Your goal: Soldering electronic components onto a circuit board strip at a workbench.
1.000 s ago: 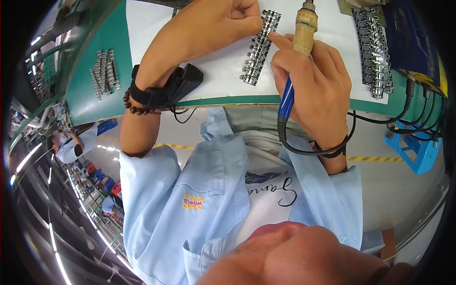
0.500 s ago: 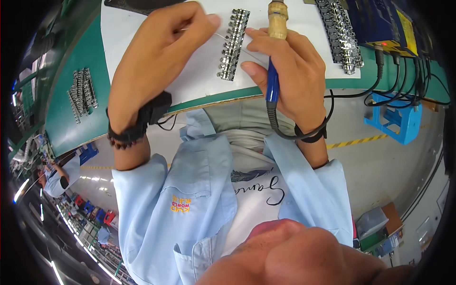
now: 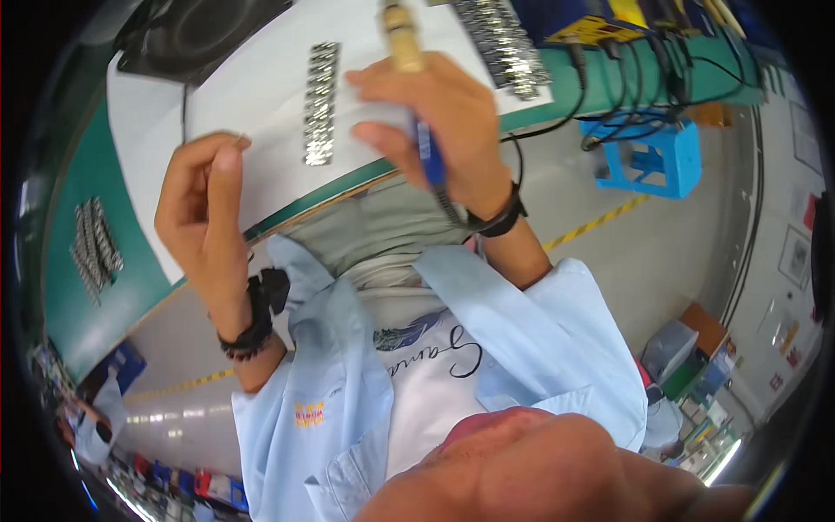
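A row of small shiny metal-and-black parts (image 3: 321, 104) lies on a white sheet (image 3: 270, 113) between my hands. To its right, my right hand (image 3: 444, 122) grips a soldering iron (image 3: 404, 39) with a tan collar, a blue handle and a dark cable; its far end is blurred. My left hand (image 3: 204, 204) is at the sheet's near left, apart from the row, with thumb and forefinger pinched together. A thin solder wire ran from these fingers half a second ago; now it hardly shows.
More rows of parts (image 3: 504, 48) lie at the back right, and others (image 3: 94, 248) on the green table (image 3: 56, 196) at left. A black tray-like object (image 3: 196, 39) sits at the back left. Cables (image 3: 648, 91) hang by blue boxes (image 3: 583, 22), above a blue stool (image 3: 648, 161).
My left hand has drawn back toward me, away from the row. My right hand with the soldering iron has lifted off the row's right edge. The whole view has turned and shifted.
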Available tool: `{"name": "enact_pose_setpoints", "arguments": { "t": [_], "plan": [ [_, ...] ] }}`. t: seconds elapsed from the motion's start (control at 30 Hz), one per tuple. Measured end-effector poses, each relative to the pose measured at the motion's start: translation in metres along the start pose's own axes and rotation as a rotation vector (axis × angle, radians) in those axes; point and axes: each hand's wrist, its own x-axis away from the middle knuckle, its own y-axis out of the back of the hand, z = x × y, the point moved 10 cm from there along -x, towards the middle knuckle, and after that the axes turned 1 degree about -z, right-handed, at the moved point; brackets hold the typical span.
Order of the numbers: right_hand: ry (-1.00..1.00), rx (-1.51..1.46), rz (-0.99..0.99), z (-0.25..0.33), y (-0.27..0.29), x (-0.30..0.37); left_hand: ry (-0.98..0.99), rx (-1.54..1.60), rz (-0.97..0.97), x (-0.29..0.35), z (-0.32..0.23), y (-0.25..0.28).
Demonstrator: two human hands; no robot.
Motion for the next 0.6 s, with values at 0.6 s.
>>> {"name": "enact_pose_setpoints", "arguments": {
  "t": [0.6],
  "plan": [
    [-0.147, 0.035, -0.093, 0.002, 0.013, 0.014, -0.064, 0.166, -0.189, 0.012, 0.023, 0.016]
  ]
}}
